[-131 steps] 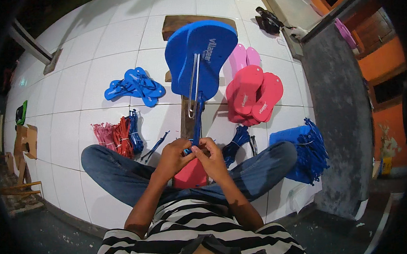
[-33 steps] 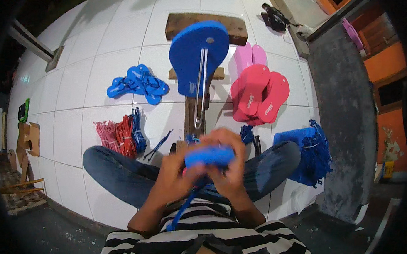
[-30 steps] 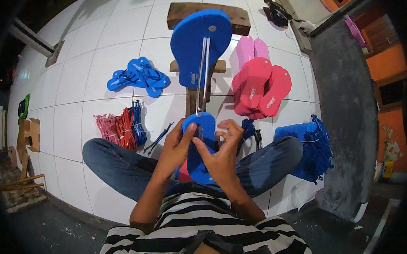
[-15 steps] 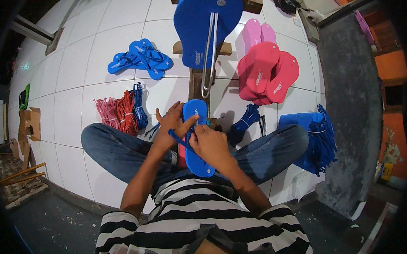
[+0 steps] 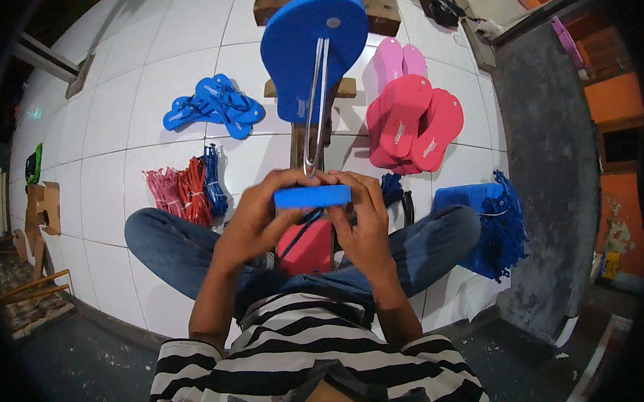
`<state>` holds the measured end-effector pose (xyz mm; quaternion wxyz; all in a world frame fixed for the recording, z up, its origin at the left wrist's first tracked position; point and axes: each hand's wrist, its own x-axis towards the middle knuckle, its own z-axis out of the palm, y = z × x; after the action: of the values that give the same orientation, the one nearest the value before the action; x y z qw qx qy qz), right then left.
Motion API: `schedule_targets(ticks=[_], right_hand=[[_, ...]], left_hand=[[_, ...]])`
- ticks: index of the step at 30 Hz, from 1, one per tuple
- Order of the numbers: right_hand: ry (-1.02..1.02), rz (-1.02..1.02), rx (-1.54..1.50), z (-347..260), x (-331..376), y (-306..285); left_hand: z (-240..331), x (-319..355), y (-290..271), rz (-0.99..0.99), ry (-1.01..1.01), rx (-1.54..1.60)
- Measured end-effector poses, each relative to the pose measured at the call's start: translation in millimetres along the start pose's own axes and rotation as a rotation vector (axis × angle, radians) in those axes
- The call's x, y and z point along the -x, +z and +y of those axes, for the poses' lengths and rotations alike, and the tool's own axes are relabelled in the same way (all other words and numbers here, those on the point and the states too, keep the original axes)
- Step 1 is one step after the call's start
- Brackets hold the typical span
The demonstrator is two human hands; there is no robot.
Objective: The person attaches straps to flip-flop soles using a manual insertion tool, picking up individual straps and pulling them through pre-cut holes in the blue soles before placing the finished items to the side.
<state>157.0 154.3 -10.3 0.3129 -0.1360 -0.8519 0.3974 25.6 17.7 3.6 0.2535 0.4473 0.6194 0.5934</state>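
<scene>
I sit cross-legged on a white tiled floor. Both hands grip a blue flip-flop sole, held edge-on in front of my chest. My left hand clasps its left end and my right hand its right end. A dark blue strap hangs from under the sole. Below it a red sole lies in my lap. Ahead, a large blue sole rests on a wooden stand with a long metal wire tool running down over it.
Finished blue flip-flops lie at the far left. A bundle of red and blue straps lies by my left knee. Red soles and pink soles are stacked on the right, with blue straps beside a grey concrete ledge.
The blue sole lay flat between my hands half a second ago; now it is turned edge-on and raised slightly, with both hands at its ends.
</scene>
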Motion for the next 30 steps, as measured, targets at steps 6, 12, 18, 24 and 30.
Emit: schedule_targets(ticks=[6, 12, 18, 24, 30], right_hand=[[-0.288, 0.106, -0.115, -20, -32, -7], [-0.28, 0.25, -0.305, -28, -44, 1], [-0.265, 0.24, -0.245, -38, -53, -4], [-0.059, 0.222, -0.184, -60, -50, -13], [0.045, 0.314, -0.124, -41, -87, 7]], left_hand=[[9, -16, -6, 0.179, 0.539, 0.051], [27, -34, -12, 0.282, 0.652, 0.174], [31, -45, -18, 0.289, 0.63, 0.174], [63, -41, -7, 0.429, 0.22, -0.004], [53, -93, -20, 0.5, 0.281, -0.275]])
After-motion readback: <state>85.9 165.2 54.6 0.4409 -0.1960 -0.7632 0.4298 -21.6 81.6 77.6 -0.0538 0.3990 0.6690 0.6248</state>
